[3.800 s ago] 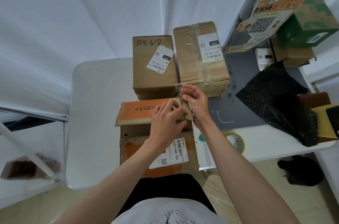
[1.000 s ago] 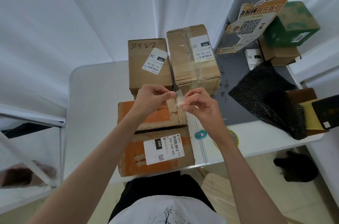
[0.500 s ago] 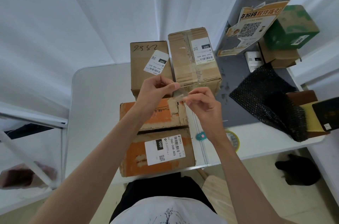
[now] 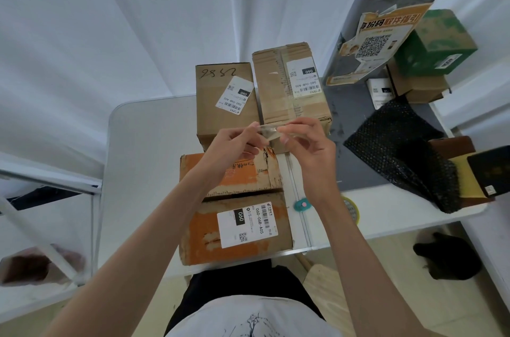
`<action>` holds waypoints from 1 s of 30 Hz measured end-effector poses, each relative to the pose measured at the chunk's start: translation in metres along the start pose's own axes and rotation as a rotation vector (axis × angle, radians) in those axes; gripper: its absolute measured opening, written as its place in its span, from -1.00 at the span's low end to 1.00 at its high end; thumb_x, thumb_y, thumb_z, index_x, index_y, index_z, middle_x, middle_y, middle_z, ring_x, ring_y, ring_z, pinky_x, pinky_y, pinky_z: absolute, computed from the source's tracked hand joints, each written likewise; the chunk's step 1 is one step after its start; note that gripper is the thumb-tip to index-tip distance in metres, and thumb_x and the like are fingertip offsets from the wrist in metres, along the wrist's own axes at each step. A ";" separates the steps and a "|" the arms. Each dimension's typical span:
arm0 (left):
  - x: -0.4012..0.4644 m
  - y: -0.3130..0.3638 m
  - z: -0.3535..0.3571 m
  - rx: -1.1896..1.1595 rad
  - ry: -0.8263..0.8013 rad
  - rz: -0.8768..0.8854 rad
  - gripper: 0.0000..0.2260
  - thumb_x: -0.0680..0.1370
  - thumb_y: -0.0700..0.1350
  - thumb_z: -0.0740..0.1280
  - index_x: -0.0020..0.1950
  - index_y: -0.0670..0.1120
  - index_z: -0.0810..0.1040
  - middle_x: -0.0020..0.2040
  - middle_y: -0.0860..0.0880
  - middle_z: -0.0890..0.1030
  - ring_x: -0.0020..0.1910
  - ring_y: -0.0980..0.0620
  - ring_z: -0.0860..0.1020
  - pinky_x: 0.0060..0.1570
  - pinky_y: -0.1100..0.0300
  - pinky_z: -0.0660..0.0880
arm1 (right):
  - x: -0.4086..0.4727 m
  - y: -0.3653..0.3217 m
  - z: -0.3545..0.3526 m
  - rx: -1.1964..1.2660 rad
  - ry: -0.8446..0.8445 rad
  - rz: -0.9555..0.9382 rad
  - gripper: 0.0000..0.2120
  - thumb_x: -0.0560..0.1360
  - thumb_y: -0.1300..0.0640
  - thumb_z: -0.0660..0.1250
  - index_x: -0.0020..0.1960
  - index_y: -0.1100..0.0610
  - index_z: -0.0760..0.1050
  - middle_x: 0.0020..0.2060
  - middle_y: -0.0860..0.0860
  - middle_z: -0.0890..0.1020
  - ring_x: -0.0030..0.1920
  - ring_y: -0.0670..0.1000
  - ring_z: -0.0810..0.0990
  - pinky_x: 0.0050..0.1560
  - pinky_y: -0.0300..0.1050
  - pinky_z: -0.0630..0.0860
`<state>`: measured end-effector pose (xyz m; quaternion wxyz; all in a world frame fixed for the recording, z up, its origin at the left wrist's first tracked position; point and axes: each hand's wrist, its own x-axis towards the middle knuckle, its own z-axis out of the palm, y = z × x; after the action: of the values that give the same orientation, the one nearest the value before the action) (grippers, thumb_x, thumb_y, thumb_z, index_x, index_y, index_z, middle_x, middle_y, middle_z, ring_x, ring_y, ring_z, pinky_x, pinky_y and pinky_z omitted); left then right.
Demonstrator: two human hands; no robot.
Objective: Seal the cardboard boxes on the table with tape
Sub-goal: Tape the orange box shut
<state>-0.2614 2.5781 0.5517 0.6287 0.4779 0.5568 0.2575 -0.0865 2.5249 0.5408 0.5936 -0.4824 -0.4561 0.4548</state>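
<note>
Your two hands have lifted up off the orange box since a moment ago, and the small strip of tape has come up with them. Now you hold the strip of clear tape (image 4: 267, 131) in the air, above the far edge of the orange box (image 4: 234, 207). Your left hand (image 4: 231, 144) pinches the left end of the tape with the thumb and first finger; its other fingers are curled under. Your right hand (image 4: 309, 143) pinches the right end the same way, and its other fingers are loosely bent. The tape is stretched flat between both hands.

The orange box sits on the white table (image 4: 143, 160), right in front of you. Its top flaps meet in a dark line across the middle, and a white label is stuck on the near flap. Behind it stand two brown boxes, side by side and touching. The left brown box (image 4: 220, 104) has numbers written on it. The right brown box (image 4: 289, 82) has shiny tape down its top.

A little teal cutter (image 4: 302, 205) lies on the table just to the right of the orange box. A yellow tape roll (image 4: 353, 209) peeks out from behind your right wrist. A black bubble bag (image 4: 400, 149) lies farther to the right.
</note>
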 end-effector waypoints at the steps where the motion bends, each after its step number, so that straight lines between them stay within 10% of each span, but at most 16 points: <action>1: -0.001 0.001 -0.001 0.025 -0.007 0.001 -0.65 0.66 0.12 0.26 0.00 -0.08 0.74 -0.06 0.00 0.74 -0.04 -0.01 0.67 0.07 0.17 0.62 | 0.001 -0.001 0.001 0.028 0.016 0.019 -0.83 0.51 0.26 0.46 0.01 0.03 0.71 0.07 -0.02 0.57 0.11 -0.03 0.59 0.12 -0.18 0.54; 7: -0.003 0.008 -0.002 0.118 0.021 0.093 -0.54 0.55 0.34 0.27 -0.01 -0.01 0.73 -0.07 0.07 0.74 0.00 0.02 0.68 0.08 0.19 0.60 | 0.006 -0.001 0.004 0.157 0.090 0.160 -0.77 0.54 0.32 0.40 0.05 0.04 0.71 -0.03 -0.01 0.66 0.05 -0.02 0.61 0.13 -0.17 0.54; 12: -0.006 -0.001 0.001 0.128 0.035 0.277 -0.82 0.44 0.04 0.57 -0.13 -0.02 0.65 -0.13 0.05 0.73 -0.12 0.12 0.68 -0.07 0.39 0.54 | 0.010 -0.006 0.006 0.314 0.089 0.246 -0.75 0.57 0.36 0.35 0.14 0.11 0.68 -0.18 0.01 0.62 -0.09 -0.03 0.56 0.04 -0.20 0.56; 30: -0.010 -0.002 0.010 -0.217 0.100 0.417 -0.82 0.49 -0.26 0.49 -0.23 -0.05 0.56 -0.04 -0.03 0.71 -0.01 0.01 0.66 0.00 0.13 0.61 | 0.013 -0.012 0.017 0.572 0.054 0.371 -0.73 0.56 0.37 0.34 0.22 0.20 0.60 -0.16 0.07 0.58 -0.09 -0.02 0.59 0.01 -0.23 0.61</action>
<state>-0.2545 2.5660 0.5537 0.5811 0.4989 0.4459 0.4634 -0.1000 2.5385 0.5563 0.6237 -0.3831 -0.1989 0.6516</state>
